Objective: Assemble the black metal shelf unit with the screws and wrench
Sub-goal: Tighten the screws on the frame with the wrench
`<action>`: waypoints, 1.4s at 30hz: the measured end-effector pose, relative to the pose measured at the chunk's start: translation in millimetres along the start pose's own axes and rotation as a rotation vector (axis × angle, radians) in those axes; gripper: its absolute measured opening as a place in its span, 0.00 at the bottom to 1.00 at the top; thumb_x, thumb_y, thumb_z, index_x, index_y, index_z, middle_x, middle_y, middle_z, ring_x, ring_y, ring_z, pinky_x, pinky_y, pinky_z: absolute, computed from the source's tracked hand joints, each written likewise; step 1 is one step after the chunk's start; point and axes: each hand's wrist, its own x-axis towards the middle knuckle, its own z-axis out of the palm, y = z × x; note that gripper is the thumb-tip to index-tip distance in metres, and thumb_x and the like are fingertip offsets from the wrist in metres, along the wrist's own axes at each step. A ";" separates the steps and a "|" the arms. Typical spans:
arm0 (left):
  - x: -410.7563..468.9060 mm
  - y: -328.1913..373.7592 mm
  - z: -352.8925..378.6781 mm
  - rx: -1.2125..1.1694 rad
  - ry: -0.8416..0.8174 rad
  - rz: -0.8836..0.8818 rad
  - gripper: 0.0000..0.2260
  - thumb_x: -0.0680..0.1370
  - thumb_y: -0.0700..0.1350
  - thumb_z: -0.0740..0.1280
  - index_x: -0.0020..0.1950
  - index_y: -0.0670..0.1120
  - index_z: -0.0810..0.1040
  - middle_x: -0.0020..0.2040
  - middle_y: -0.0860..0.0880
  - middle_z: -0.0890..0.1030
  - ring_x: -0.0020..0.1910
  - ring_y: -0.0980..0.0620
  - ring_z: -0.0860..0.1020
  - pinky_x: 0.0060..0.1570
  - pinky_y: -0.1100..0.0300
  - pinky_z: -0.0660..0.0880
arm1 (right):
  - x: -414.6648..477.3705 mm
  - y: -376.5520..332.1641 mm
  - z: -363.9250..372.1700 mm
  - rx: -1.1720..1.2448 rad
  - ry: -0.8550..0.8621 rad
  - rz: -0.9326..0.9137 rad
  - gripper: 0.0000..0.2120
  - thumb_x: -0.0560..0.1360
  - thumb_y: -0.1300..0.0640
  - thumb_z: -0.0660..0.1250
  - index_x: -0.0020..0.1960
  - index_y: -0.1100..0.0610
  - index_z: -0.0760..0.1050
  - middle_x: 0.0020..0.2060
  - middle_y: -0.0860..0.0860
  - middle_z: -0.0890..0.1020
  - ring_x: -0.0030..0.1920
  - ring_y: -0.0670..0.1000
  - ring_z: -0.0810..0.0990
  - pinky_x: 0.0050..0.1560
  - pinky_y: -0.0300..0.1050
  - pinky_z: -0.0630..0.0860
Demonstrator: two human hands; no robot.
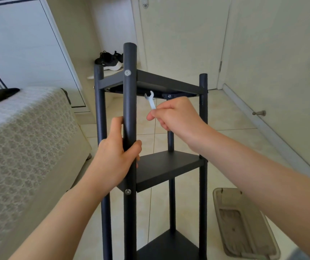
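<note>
The black metal shelf unit (pixel 169 166) stands upright on the tiled floor, with round posts and three shelf plates. Silver screw heads show on the near post, one by the top shelf (pixel 127 73) and one by the middle shelf (pixel 127 191). My left hand (pixel 116 156) grips the near post between the top and middle shelves. My right hand (pixel 174 115) pinches a small silver wrench (pixel 151 100), whose open jaw points up just under the top shelf, close to a bolt (pixel 169 96) beneath it.
A bed with a patterned cover (pixel 19 147) sits close on the left. A grey plastic tray (pixel 244 222) lies on the floor at the lower right. Black shoes (pixel 109 60) rest by the far wall, and a door with a floor stop (pixel 259 113) is on the right.
</note>
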 end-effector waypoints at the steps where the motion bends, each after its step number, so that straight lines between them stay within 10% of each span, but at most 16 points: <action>1: 0.9 0.0 0.1 0.002 -0.003 0.000 0.17 0.81 0.42 0.66 0.61 0.58 0.62 0.38 0.51 0.84 0.34 0.52 0.83 0.36 0.63 0.81 | 1.6 0.4 0.7 0.011 -0.006 0.009 0.06 0.73 0.62 0.69 0.43 0.59 0.85 0.29 0.51 0.73 0.33 0.48 0.69 0.41 0.43 0.68; 13: 4.2 4.1 -0.6 0.051 -0.026 0.008 0.19 0.77 0.41 0.66 0.51 0.64 0.62 0.36 0.52 0.82 0.31 0.51 0.83 0.33 0.56 0.82 | 7.1 1.7 2.8 0.045 -0.017 0.052 0.06 0.74 0.61 0.69 0.43 0.57 0.85 0.29 0.45 0.73 0.36 0.46 0.71 0.58 0.53 0.77; 19: 0.9 2.8 -3.6 0.083 -0.016 0.045 0.17 0.77 0.43 0.66 0.51 0.63 0.63 0.37 0.56 0.82 0.32 0.53 0.83 0.31 0.60 0.81 | 7.9 2.5 0.4 0.045 0.002 0.033 0.07 0.74 0.61 0.68 0.42 0.58 0.85 0.26 0.48 0.74 0.30 0.46 0.72 0.41 0.42 0.73; 42: -2.3 8.6 1.0 0.036 -0.051 0.085 0.19 0.76 0.42 0.68 0.49 0.63 0.62 0.37 0.52 0.82 0.30 0.51 0.83 0.29 0.64 0.78 | 7.8 -0.2 7.3 0.027 0.001 -0.118 0.11 0.79 0.58 0.66 0.39 0.53 0.83 0.32 0.55 0.74 0.34 0.51 0.71 0.40 0.44 0.72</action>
